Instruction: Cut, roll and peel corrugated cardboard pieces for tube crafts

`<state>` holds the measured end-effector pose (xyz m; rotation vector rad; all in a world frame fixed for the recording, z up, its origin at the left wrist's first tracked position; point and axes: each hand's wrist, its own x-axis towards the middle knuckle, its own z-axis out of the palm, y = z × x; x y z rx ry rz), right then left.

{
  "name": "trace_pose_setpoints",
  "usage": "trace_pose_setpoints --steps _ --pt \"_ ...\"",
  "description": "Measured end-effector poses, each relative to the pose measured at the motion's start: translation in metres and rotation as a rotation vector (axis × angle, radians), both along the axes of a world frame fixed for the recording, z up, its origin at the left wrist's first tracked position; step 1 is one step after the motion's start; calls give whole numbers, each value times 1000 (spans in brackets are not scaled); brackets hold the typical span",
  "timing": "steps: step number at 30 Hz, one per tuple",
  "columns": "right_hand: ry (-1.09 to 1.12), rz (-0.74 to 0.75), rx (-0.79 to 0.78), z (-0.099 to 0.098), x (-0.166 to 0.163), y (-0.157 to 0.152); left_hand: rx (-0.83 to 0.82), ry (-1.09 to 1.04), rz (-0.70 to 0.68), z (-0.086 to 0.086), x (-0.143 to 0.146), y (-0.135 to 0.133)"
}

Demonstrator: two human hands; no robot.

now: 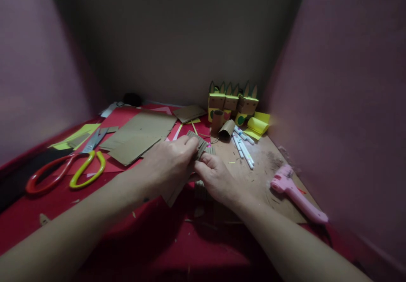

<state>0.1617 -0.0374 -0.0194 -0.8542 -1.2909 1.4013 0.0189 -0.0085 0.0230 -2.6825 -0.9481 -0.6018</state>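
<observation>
Corrugated cardboard [201, 143] | far end forward, long axis unclear | left fingers [190, 144], right fingers [208, 161] gripping

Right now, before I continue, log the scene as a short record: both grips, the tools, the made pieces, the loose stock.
Left grip: closed on corrugated cardboard
Right grip: pinching corrugated cardboard close beside the left; whether it is one piece is unclear
Left side: red-and-yellow scissors
Right side: pink glue gun, on the brown board
Made pieces: three eared figures, at the back
Loose stock: flat cardboard sheet, curled yellow paper
</observation>
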Motion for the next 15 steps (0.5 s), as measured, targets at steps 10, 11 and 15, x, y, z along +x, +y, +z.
trace_pose_setpoints --steps 10,11,15 --pt "154 42 -96 -6 -5 7 -100 -252 28 4 -7 18" --pt "171 49 -106 -7 -6 7 -117 -271 57 6 -8 19" --pt "214 81 -130 -5 -6 8 -202 -317 242 14 -14 25"
